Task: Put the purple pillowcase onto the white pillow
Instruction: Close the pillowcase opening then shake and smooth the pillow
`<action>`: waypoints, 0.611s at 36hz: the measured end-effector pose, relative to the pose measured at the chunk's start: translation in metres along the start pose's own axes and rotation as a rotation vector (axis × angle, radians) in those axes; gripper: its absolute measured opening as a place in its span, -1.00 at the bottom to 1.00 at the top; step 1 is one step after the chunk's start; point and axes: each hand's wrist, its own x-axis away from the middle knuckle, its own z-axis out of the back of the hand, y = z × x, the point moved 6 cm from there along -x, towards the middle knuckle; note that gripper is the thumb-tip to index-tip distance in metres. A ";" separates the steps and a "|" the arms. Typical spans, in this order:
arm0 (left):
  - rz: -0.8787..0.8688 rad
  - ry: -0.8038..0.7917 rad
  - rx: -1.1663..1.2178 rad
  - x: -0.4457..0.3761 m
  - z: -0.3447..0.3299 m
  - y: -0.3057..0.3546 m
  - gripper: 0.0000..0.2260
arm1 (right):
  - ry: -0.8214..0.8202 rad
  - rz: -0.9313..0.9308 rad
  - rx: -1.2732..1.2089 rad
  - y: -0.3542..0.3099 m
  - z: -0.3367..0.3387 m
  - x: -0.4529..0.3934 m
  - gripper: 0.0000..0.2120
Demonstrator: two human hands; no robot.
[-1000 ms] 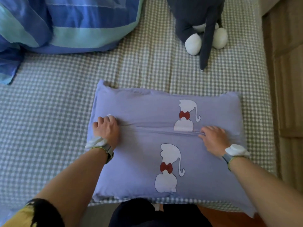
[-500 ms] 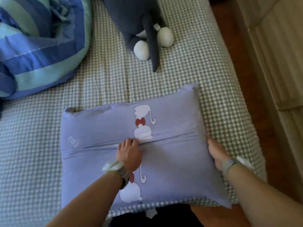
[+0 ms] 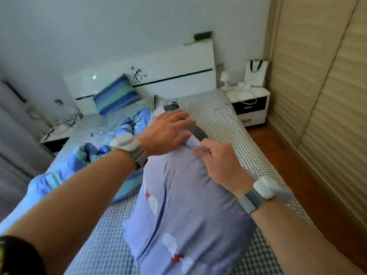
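The purple pillowcase, printed with white cats and red bows, covers the pillow, which is raised off the checked bed with its far end up. No white pillow surface shows. My left hand lies on the far top end with its fingers stretched out flat. My right hand grips the upper right edge, fingers curled into the fabric.
A dark grey stuffed toy peeks out behind the pillow. A blue striped duvet is bunched on the left, a blue striped pillow leans on the white headboard. A nightstand and wardrobe doors stand right.
The view has swung up from the bed to the room. The pillow went from lying flat to lifted on end, and both hands moved to its far top end.
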 end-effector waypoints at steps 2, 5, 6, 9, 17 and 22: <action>0.015 -0.055 -0.032 0.014 0.046 -0.018 -0.61 | 0.042 0.089 -0.023 -0.045 0.011 -0.031 -0.65; 0.164 0.116 -0.053 0.065 0.112 -0.057 -0.64 | 0.044 0.173 -0.008 -0.119 0.011 -0.063 -0.57; 0.204 0.184 -0.065 0.080 0.126 -0.065 -0.64 | 0.034 0.213 0.029 -0.140 0.008 -0.069 -0.55; 0.334 0.286 -0.089 0.107 0.145 -0.087 -0.57 | -0.135 0.278 0.197 -0.168 -0.002 -0.081 -0.57; 0.417 0.299 -0.230 0.139 0.196 -0.105 -0.66 | -0.158 0.149 0.961 -0.165 0.037 -0.117 -0.60; 0.423 0.454 -0.529 0.166 0.277 -0.114 -0.65 | 0.265 0.385 1.013 -0.267 0.057 -0.136 -0.40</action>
